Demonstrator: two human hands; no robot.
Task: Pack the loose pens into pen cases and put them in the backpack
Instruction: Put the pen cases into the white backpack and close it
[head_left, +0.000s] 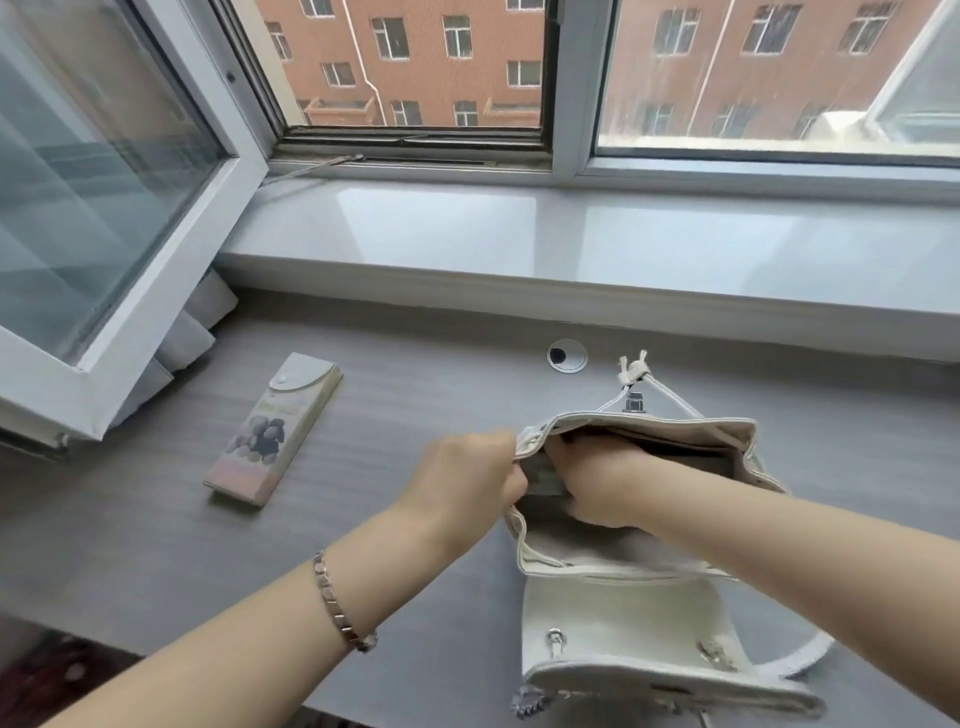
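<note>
A: left hand (467, 475) pinches the backpack (623, 608) rim at the left of the mouth and lifts it. right hand (602, 483) is in the mouth, fingers curled round a grey case (543, 480), likely a pen case, half inside
B: how to seat it?
A: hold the rim taut, slide it flat and deep, then release
B: other one?
A: printed pen case (275, 428) lies closed on the desk (389, 405), well left of the bag
</note>
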